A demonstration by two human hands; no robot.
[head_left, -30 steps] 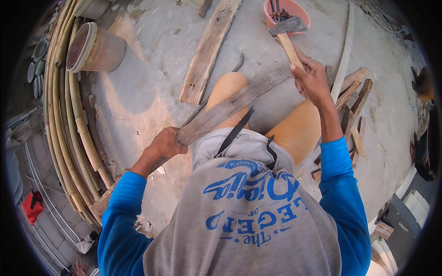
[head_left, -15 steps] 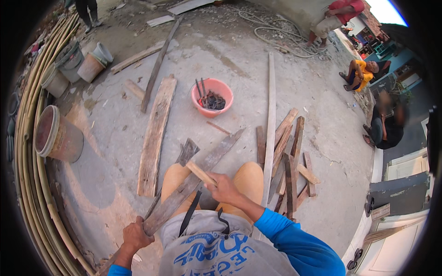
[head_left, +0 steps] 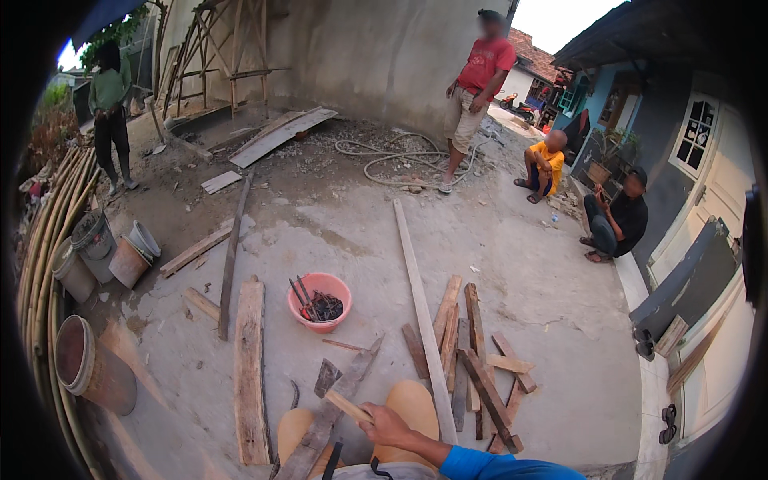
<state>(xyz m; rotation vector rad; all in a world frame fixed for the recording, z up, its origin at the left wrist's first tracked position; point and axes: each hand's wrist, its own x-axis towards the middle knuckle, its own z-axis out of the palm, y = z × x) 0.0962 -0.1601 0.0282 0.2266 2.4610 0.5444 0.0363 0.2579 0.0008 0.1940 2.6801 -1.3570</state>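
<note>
My right hand grips the pale wooden handle of a hatchet, whose broad dark metal head lies across the left side of a weathered plank. The plank slants between my knees, and its lower end runs out of the picture at the bottom. My left hand is out of view. Just left of the plank, a curved dark metal piece shows by my knee. Beyond the plank's far tip, a pink basin holds dark metal bits and tools with upright handles.
A wide board lies left of my knees; a long pale batten and a pile of short timbers lie to the right. Buckets and bamboo poles line the left. Several people stand or squat farther off.
The view has tilted up, so the ground things sit lower and the people show more fully. My left hand, earlier on the plank's near end, has left the picture. My right hand keeps the hatchet.
</note>
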